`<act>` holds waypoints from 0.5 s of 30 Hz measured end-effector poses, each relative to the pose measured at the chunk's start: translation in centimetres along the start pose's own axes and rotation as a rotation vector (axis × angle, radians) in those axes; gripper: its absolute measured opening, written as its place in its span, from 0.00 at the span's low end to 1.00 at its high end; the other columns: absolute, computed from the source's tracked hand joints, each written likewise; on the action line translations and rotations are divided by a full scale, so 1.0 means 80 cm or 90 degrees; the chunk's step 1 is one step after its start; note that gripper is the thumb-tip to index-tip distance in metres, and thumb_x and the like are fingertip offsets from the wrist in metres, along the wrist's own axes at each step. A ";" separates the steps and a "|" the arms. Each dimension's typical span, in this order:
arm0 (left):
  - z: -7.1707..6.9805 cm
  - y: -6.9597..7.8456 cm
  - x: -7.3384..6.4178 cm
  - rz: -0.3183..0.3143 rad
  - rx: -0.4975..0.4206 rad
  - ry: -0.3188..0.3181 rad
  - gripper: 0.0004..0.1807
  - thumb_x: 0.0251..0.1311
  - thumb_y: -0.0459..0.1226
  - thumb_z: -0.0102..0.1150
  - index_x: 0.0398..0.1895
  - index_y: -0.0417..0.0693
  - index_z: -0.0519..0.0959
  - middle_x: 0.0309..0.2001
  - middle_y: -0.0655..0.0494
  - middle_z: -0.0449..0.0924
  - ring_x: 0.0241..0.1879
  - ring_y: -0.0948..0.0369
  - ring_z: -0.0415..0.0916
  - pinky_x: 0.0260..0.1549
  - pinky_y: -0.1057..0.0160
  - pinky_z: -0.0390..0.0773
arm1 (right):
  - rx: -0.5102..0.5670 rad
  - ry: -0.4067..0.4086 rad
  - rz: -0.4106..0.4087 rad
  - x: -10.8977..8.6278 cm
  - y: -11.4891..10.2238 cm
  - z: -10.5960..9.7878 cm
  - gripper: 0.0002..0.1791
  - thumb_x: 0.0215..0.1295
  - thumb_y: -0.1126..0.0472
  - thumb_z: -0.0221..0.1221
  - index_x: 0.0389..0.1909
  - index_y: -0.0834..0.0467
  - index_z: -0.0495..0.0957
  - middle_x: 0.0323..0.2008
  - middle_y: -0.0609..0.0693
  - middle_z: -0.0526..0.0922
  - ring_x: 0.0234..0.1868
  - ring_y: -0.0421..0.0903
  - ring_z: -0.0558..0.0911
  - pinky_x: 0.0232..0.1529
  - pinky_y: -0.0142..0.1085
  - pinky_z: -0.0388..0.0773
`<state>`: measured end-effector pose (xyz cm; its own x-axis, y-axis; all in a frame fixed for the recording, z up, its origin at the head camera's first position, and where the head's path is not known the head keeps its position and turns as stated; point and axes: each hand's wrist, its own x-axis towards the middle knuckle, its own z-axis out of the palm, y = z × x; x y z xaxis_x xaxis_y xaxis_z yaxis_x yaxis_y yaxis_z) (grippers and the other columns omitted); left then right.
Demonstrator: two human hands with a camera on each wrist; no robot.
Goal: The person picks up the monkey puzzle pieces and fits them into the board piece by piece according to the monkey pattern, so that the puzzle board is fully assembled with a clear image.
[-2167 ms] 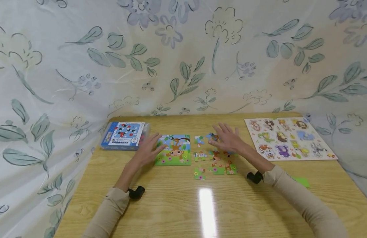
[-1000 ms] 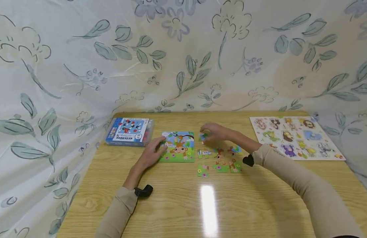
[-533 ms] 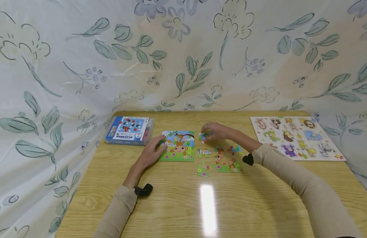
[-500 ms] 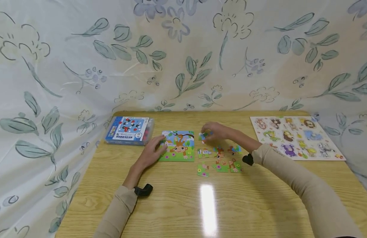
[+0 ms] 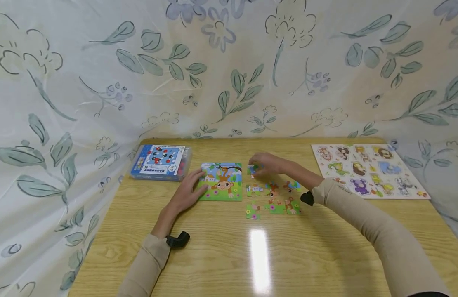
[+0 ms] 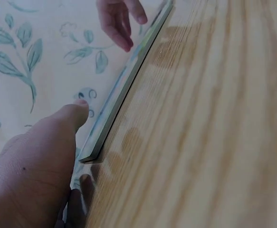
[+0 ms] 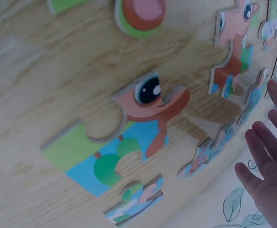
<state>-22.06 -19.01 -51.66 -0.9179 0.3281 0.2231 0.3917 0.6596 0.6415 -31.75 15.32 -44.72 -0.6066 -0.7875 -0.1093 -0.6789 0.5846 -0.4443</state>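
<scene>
In the head view my left hand (image 5: 186,192) rests at the left edge of a square monkey picture board (image 5: 223,192), its thumb lying over the edge and fingers loosely extended. The left wrist view shows the thumb (image 6: 71,114) beside the board's thick edge (image 6: 105,128). My right hand (image 5: 267,165), palm down, is over the top-left jigsaw piece (image 5: 252,170), fingers bent slightly toward it. In the right wrist view its fingers (image 7: 262,147) are spread apart beside several jigsaw pieces (image 7: 148,118). The hand and forearm hide the other top-row pieces in the head view.
Loose jigsaw pieces (image 5: 275,206) lie in rows right of the board. A molecule-model box (image 5: 160,163) stands at the back left, and an animal knob-style puzzle board (image 5: 370,171) lies back right. A floral cloth (image 5: 229,82) hangs behind the wooden table (image 5: 214,255).
My right hand has moved left from the top-middle piece to the top-left piece, then stayed there. My left hand has settled lower at the board's left edge. The head view has shifted slightly.
</scene>
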 end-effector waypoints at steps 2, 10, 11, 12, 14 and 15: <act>0.002 -0.001 -0.002 -0.003 0.018 -0.008 0.32 0.68 0.49 0.54 0.71 0.46 0.65 0.74 0.46 0.58 0.74 0.46 0.54 0.70 0.41 0.57 | 0.002 -0.007 0.016 0.001 0.001 0.003 0.26 0.62 0.58 0.65 0.56 0.68 0.74 0.56 0.62 0.77 0.58 0.59 0.75 0.61 0.52 0.73; 0.004 0.001 -0.013 -0.009 0.098 -0.043 0.39 0.66 0.56 0.52 0.76 0.51 0.57 0.76 0.49 0.53 0.75 0.48 0.51 0.69 0.41 0.59 | -0.048 -0.017 0.015 0.003 0.001 0.011 0.16 0.62 0.59 0.64 0.47 0.65 0.80 0.51 0.60 0.78 0.51 0.54 0.79 0.54 0.44 0.79; 0.004 0.001 -0.013 -0.012 0.105 -0.046 0.39 0.66 0.57 0.51 0.76 0.52 0.56 0.76 0.50 0.52 0.76 0.49 0.50 0.70 0.41 0.59 | -0.061 -0.015 0.009 0.004 0.001 0.010 0.16 0.62 0.59 0.65 0.46 0.65 0.80 0.50 0.59 0.78 0.50 0.53 0.79 0.53 0.43 0.79; 0.003 0.001 -0.013 -0.015 0.111 -0.048 0.40 0.66 0.58 0.51 0.76 0.53 0.55 0.77 0.50 0.52 0.76 0.49 0.50 0.70 0.41 0.58 | -0.071 -0.012 0.003 0.005 0.001 0.010 0.16 0.62 0.59 0.65 0.45 0.65 0.81 0.48 0.59 0.79 0.49 0.53 0.80 0.52 0.43 0.80; 0.002 0.001 -0.013 -0.020 0.115 -0.051 0.41 0.66 0.58 0.51 0.77 0.53 0.54 0.77 0.51 0.51 0.76 0.50 0.49 0.70 0.41 0.58 | -0.094 -0.010 -0.002 0.008 0.001 0.008 0.16 0.62 0.58 0.65 0.45 0.65 0.82 0.47 0.58 0.79 0.47 0.52 0.80 0.51 0.42 0.80; 0.002 0.001 -0.013 -0.020 0.116 -0.052 0.41 0.66 0.59 0.51 0.77 0.54 0.54 0.77 0.52 0.51 0.76 0.50 0.49 0.70 0.41 0.57 | -0.102 -0.011 -0.002 0.009 0.001 0.007 0.16 0.61 0.58 0.65 0.45 0.65 0.82 0.45 0.57 0.79 0.46 0.52 0.80 0.50 0.42 0.80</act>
<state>-21.05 -19.21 -51.96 -0.9247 0.3542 0.1398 0.3745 0.7795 0.5022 -32.03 14.69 -45.34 -0.5983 -0.7916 -0.1244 -0.7388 0.6051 -0.2968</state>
